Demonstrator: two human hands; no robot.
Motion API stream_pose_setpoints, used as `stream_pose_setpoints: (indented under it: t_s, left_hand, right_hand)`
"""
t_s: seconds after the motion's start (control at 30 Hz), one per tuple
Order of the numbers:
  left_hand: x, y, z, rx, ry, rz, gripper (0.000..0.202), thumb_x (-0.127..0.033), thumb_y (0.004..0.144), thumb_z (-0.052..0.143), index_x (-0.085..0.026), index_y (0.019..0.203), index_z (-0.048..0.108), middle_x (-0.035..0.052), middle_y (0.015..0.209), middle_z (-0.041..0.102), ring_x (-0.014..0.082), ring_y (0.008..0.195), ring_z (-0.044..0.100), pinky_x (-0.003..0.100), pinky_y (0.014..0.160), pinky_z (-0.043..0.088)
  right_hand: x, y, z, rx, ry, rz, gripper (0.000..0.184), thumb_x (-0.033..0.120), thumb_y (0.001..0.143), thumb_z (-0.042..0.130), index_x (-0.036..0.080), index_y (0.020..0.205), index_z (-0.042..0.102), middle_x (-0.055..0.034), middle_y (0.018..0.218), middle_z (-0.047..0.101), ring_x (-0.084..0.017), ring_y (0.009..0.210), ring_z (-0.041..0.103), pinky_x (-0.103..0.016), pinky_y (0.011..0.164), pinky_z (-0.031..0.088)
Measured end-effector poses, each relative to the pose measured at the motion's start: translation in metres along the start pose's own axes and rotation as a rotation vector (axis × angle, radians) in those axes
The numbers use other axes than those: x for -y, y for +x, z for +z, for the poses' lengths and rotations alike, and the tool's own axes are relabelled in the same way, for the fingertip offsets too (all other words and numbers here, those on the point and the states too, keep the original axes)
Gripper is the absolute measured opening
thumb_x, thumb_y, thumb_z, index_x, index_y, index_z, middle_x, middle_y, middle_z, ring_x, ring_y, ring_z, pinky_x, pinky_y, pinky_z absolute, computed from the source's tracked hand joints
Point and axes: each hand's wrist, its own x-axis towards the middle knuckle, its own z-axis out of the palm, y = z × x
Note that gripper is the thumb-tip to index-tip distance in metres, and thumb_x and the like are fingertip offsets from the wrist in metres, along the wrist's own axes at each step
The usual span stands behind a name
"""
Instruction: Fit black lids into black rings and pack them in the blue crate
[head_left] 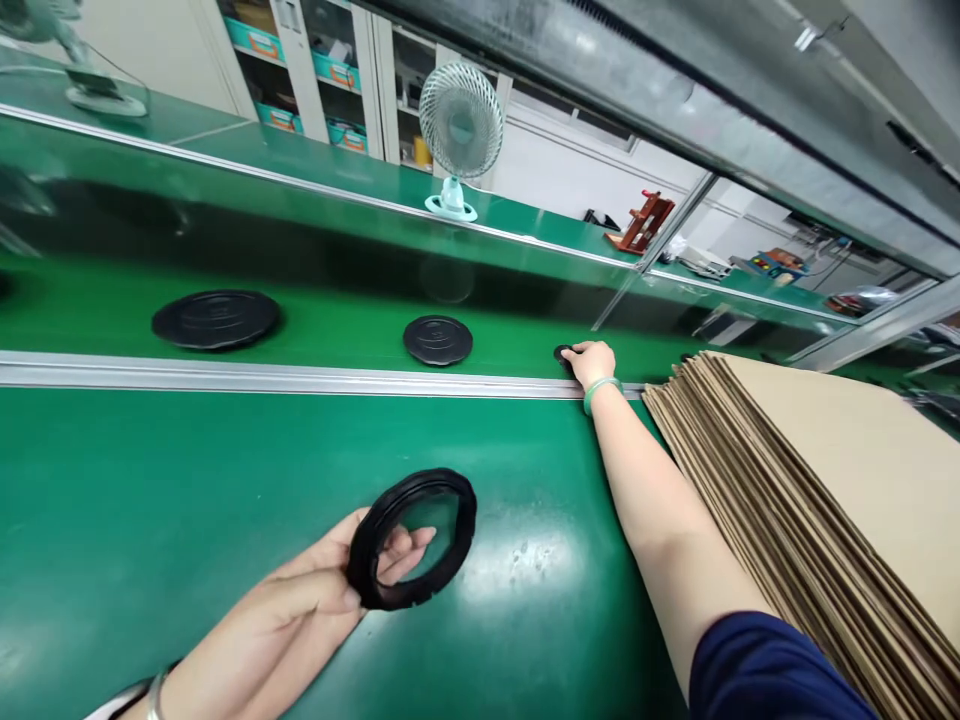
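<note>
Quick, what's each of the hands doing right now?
Left hand: closed, holding a black ring.
Right hand: reaching to a small black piece; can't tell if it's gripped.

Black ring (pixel 463 520) — green tabletop (pixel 225 470) — tan sheets (pixel 847 450).

Small black piece (pixel 562 353), partly hidden

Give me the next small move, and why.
Probably close the right grip on the small disc and lift it off the green strip: the fingertips are at its edge, and the left grip is occupied, holding the ring.
</note>
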Motion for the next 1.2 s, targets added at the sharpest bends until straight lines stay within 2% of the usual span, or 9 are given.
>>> stream_pose_setpoints:
  t_s: [0.2,0.37,0.53,0.67,0.77,0.87,1.0,1.1,1.2]
  left_hand:
    - [0.003,-0.007,0.0,0.17,0.185,0.019,0.037,-0.046,0.078,0.065,-0.017,0.098,0.077,0.0123,0.115,0.069,0.035,0.123,0.054,0.042,0.108,0.045]
    - [-0.001,-0.011,0.005,0.236,0.584,0.077,0.023,-0.039,0.077,0.07,-0.019,0.086,0.072,0.006,0.092,0.067,0.0227,0.091,0.059,0.029,0.083,0.049]
    - [0.008,-0.002,0.001,0.193,0.786,0.278,0.026,-0.028,0.073,0.074,-0.018,0.094,0.061,0.0076,0.102,0.065,0.0262,0.104,0.065,0.037,0.095,0.05]
    - [0.018,0.001,-0.002,0.055,0.934,0.404,0.035,-0.028,0.074,0.074,-0.021,0.098,0.051,0.0066,0.1,0.069,0.0268,0.1,0.069,0.042,0.094,0.053]
    - [0.023,-0.001,0.002,-0.016,0.955,0.41,0.043,-0.031,0.069,0.079,-0.02,0.1,0.05,0.0063,0.095,0.073,0.0272,0.094,0.071,0.041,0.091,0.055]
    - [0.027,-0.002,0.006,-0.04,0.928,0.394,0.053,-0.035,0.066,0.081,-0.018,0.109,0.055,0.0074,0.101,0.074,0.0274,0.097,0.07,0.041,0.093,0.055]
    - [0.027,-0.002,0.001,0.022,0.926,0.377,0.059,-0.04,0.068,0.079,-0.016,0.117,0.057,0.0092,0.113,0.071,0.0266,0.102,0.068,0.042,0.095,0.056]
    - [0.024,-0.002,-0.001,0.083,0.917,0.335,0.053,-0.04,0.071,0.077,-0.013,0.112,0.058,0.01,0.108,0.071,0.0242,0.102,0.067,0.038,0.095,0.056]
    - [0.023,-0.002,0.001,0.011,0.882,0.318,0.064,-0.039,0.066,0.081,-0.013,0.119,0.053,0.009,0.104,0.072,0.0215,0.095,0.069,0.034,0.089,0.058]
  right_hand:
    - [0.007,-0.011,-0.001,-0.016,0.16,0.04,0.012,0.027,0.079,0.069,0.016,0.08,0.076,-0.0087,0.094,0.069,-0.02,0.085,0.062,-0.033,0.085,0.049]
    - [0.032,-0.05,-0.017,-0.108,0.333,-0.036,0.022,0.029,0.085,0.062,0.013,0.09,0.075,-0.0094,0.104,0.065,-0.019,0.095,0.06,-0.03,0.094,0.046]
    - [0.062,-0.156,-0.038,-0.112,0.56,-0.125,0.021,0.033,0.086,0.064,0.018,0.091,0.077,-0.0042,0.085,0.062,-0.017,0.081,0.06,-0.031,0.084,0.051]
    - [0.082,-0.254,-0.069,-0.072,0.733,-0.342,0.015,0.034,0.086,0.069,0.024,0.091,0.079,-0.001,0.072,0.057,-0.016,0.073,0.056,-0.031,0.071,0.051]
    - [0.091,-0.298,-0.092,-0.087,0.753,-0.481,0.015,0.033,0.089,0.068,0.024,0.095,0.078,-0.0013,0.072,0.06,-0.015,0.07,0.056,-0.03,0.065,0.049]
    - [0.095,-0.311,-0.1,-0.121,0.664,-0.684,0.019,0.034,0.093,0.065,0.021,0.097,0.077,-0.0022,0.071,0.062,-0.013,0.067,0.055,-0.029,0.063,0.048]
    - [0.097,-0.307,-0.087,-0.128,0.54,-0.933,0.021,0.031,0.096,0.06,0.016,0.096,0.075,-0.0019,0.068,0.059,-0.013,0.066,0.053,-0.028,0.065,0.047]
    - [0.096,-0.304,-0.076,-0.076,0.477,-0.977,0.025,0.033,0.098,0.056,0.016,0.096,0.074,-0.0023,0.071,0.058,-0.013,0.067,0.052,-0.028,0.065,0.046]
    - [0.094,-0.304,-0.074,-0.038,0.45,-0.974,0.026,0.037,0.098,0.055,0.018,0.096,0.074,-0.0023,0.073,0.059,-0.013,0.068,0.053,-0.027,0.065,0.046]
